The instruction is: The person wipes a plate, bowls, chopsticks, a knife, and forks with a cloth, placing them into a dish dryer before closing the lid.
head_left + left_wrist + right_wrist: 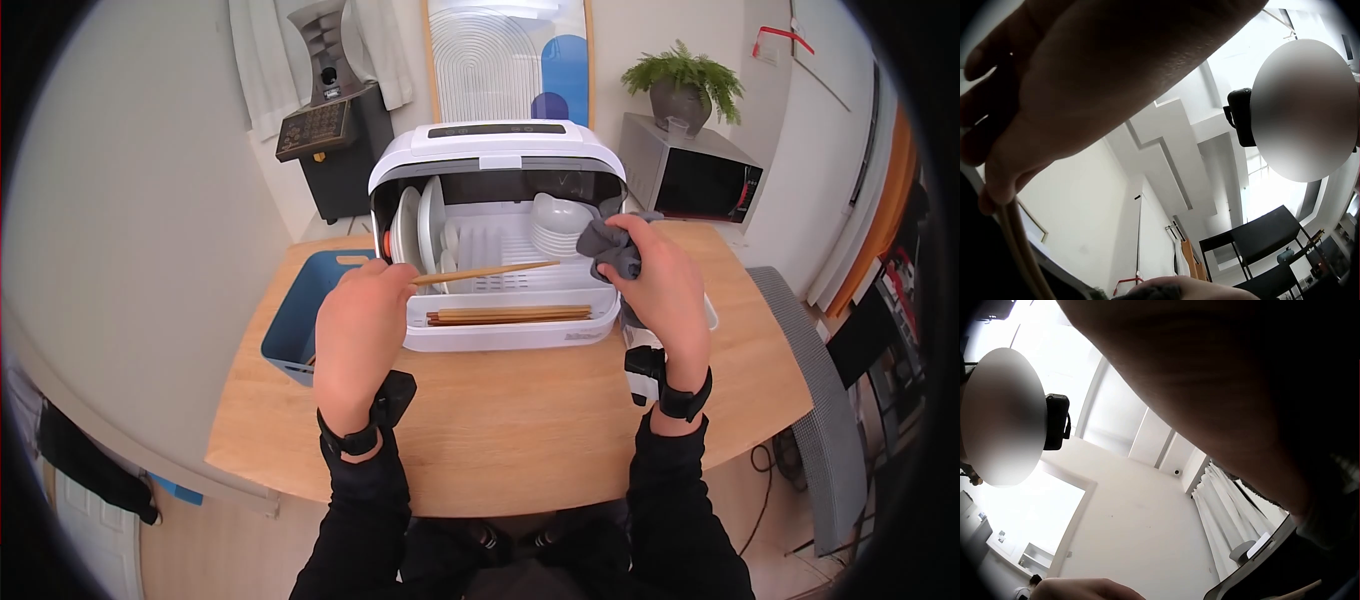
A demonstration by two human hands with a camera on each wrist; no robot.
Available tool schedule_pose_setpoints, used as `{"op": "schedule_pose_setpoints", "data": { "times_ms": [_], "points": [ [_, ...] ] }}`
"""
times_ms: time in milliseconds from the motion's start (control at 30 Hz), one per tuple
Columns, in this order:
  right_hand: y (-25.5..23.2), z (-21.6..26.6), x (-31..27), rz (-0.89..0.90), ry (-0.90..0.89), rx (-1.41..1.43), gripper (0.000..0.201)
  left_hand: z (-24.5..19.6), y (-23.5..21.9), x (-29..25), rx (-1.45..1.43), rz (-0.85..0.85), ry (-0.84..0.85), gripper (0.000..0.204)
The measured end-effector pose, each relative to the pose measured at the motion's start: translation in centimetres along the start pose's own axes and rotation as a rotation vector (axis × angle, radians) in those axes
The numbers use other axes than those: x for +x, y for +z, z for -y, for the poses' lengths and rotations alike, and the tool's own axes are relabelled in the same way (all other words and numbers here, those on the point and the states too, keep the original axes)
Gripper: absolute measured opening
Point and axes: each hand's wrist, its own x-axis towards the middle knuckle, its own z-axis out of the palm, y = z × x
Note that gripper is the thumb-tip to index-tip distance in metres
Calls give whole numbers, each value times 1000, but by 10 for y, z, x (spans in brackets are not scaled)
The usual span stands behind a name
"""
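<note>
My left hand (362, 330) pinches wooden chopsticks (485, 272) between thumb and fingers, their tips pointing right across the front of a white dish cabinet (510, 338). In the left wrist view the chopsticks (1019, 250) run down from the fingertips. A crumpled grey cloth (612, 250) is gripped in my right hand (665, 285), beside the cabinet's right side. The cabinet's front stands open. Inside are white plates (431, 222) upright at the left and stacked white bowls (560, 225) at the right. More chopsticks (510, 315) lie in its front tray.
A blue basket (290, 325) stands left of the cabinet on the wooden table (510, 430). Partly behind my right hand is a white object (640, 385) on the table. Further back are a microwave (690, 170) with a potted fern (685, 90) and a black stand (350, 150).
</note>
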Motion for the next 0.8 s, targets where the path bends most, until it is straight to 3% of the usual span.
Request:
{"op": "schedule_pose_setpoints", "data": {
  "times_ms": [67,167,233,267,400,500,567,667,733,800],
  "points": [
    [2,6,0,-68,-102,127,48,-9,5,-3,47,5,68,13],
    [15,25,-3,22,-286,285,50,-25,14,-6,97,0,190,13],
    [27,36,-8,172,-380,348,51,-37,19,-7,101,-11,258,15],
    [27,42,-10,323,-333,354,42,-41,20,-7,119,-6,324,19],
    [59,35,-10,221,-426,219,29,-51,26,-9,130,20,355,22],
    [56,31,-7,226,-385,214,30,-47,28,0,-31,4,390,25],
    [50,33,-4,140,-307,291,30,-59,27,11,-10,-320,416,30],
    [50,32,1,24,-136,483,35,-73,35,12,-84,-537,356,36],
    [52,30,4,27,0,677,42,-71,42,8,-165,-460,293,36],
    [51,31,5,71,17,772,42,-66,49,3,-241,-250,242,32]
  ]
}}
